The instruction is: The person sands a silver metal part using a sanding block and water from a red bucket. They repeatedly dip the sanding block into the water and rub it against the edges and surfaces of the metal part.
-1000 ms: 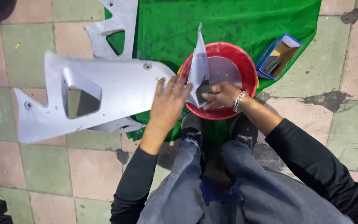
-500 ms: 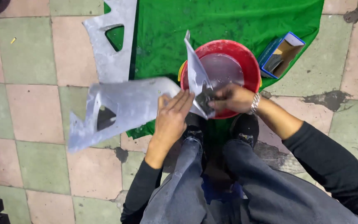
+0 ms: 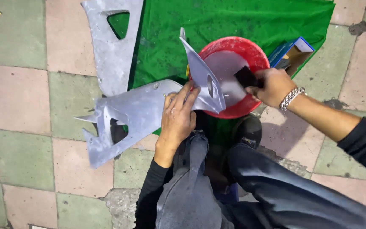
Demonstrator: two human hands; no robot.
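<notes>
grey-primed plastic, shaped as a long fairing panel (image 3: 149, 112) with cut-out openings, fills the middle of the head view, the only view i have. it lies across the edge of a green cloth (image 3: 234, 21) and the checkered tile floor (image 3: 18, 97), with one pointed end standing up over a red basin (image 3: 250, 48).

my left hand (image 3: 178, 116) rests on the panel near its bend. the palm is down and the fingers are spread and only slightly curled, pressing the surface rather than wrapping it. the fingertips reach toward the raised end beside an oval hole.

my right hand (image 3: 274, 87) is over the near right rim of the basin. it is clenched round a small dark flat pad (image 3: 245, 77), which sticks out from the fingers toward the panel's raised end. the pad is just beside that end; i cannot tell if they touch. a metal link bracelet (image 3: 291, 96) sits at that wrist, and a black sleeve covers the forearm further back.

the basin holds cloudy grey water. just beside it, to the right, an open blue box (image 3: 291, 51) lies on the cloth, partly hidden by the right hand.

a second grey panel (image 3: 111, 51), with a triangular opening, lies flat at the upper left, half on the cloth and half on the tiles, apart from both hands.

my knees in dark trousers fill the lower frame, with dark shoes on the cloth below the basin.
</notes>
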